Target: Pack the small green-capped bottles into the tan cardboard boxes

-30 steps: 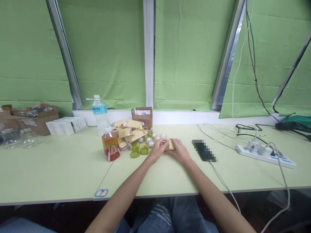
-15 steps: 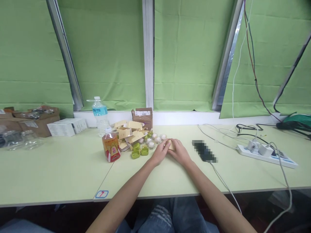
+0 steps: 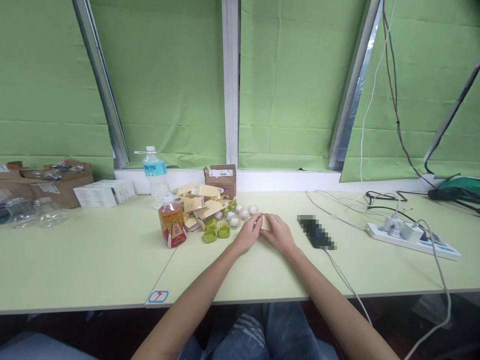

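Observation:
Both hands meet over the table, closed around a small pale-yellow cardboard box (image 3: pixel 266 223), most of it hidden by the fingers. My left hand (image 3: pixel 247 235) grips its left side and my right hand (image 3: pixel 279 234) its right side. Just left of them lie several clear round containers with white contents (image 3: pixel 234 222). Beside those are small green open containers (image 3: pixel 210 235). Behind is a heap of pale-yellow cardboard pieces (image 3: pixel 206 209), some folded into box shapes.
A red-orange drink bottle (image 3: pixel 172 225) and a large water bottle (image 3: pixel 154 175) stand left of the heap. A brown carton (image 3: pixel 221 181) is behind it. On the right lie a phone (image 3: pixel 317 232) with a cable and a white power strip (image 3: pixel 408 237). Clear jars (image 3: pixel 47 212) stand far left.
The hands stay together in nearly the same place. Slightly more of the small cardboard box shows between the fingers. The whole view has shifted a little.

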Demonstrator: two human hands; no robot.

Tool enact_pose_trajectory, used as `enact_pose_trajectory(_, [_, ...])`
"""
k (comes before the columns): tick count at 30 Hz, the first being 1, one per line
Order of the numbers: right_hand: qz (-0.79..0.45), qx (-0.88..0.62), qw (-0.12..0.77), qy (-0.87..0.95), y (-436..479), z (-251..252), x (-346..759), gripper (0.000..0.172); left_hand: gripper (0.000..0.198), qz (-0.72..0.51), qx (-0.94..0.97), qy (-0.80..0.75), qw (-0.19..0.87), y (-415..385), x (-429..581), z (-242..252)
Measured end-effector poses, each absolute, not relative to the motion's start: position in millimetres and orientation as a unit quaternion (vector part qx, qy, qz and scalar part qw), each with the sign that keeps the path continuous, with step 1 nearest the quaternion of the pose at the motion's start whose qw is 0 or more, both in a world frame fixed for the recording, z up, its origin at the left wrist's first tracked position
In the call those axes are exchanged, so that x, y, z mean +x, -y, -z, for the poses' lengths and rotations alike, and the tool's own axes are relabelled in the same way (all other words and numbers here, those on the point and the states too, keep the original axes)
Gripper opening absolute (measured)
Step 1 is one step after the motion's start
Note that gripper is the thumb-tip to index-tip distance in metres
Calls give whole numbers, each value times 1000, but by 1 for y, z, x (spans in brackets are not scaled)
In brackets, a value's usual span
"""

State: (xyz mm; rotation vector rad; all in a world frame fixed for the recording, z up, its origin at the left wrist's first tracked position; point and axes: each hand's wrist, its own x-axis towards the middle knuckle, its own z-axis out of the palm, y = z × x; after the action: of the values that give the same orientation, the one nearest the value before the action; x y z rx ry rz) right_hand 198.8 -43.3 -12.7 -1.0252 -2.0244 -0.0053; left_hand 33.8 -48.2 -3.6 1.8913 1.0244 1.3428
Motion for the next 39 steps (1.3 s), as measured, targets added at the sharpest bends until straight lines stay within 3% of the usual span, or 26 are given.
enact_pose_trajectory(9, [23, -421, 406, 811, 42, 16, 198, 42, 38, -478, 751, -388, 240, 51, 35, 3])
enact_pose_trajectory(39, [18, -433, 388, 814, 42, 13, 197, 41, 34, -424, 764, -419, 248, 44, 29, 6])
